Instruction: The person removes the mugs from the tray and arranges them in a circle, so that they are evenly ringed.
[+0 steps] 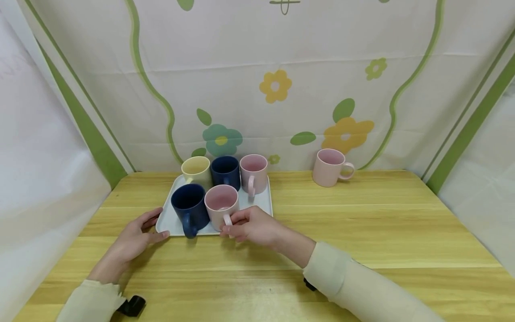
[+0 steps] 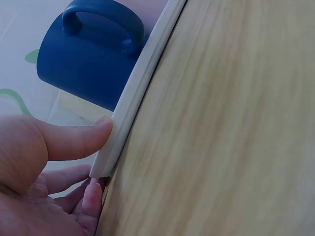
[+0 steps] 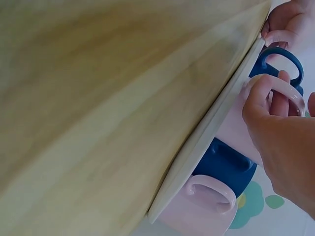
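Thumb and fingers of my left hand (image 1: 134, 237) hold the near left corner of a white tray (image 1: 259, 202); in the left wrist view the thumb (image 2: 81, 140) lies against its rim. My right hand (image 1: 259, 227) pinches the handle of a pink mug (image 1: 215, 215) at the tray's front. Just left of it is a navy mug (image 1: 196, 213), handle facing me. Behind these, a yellow mug (image 1: 202, 177), another navy mug (image 1: 231, 179) and a second pink mug (image 1: 259, 179) form a back row on the tray. All the mugs are upright.
A further pink mug (image 1: 324, 172) stands off the tray at the back right of the wooden table (image 1: 362, 232), its handle pointing right. A white curtain (image 1: 241, 94) printed with flowers and leaves hangs behind the table's far edge.
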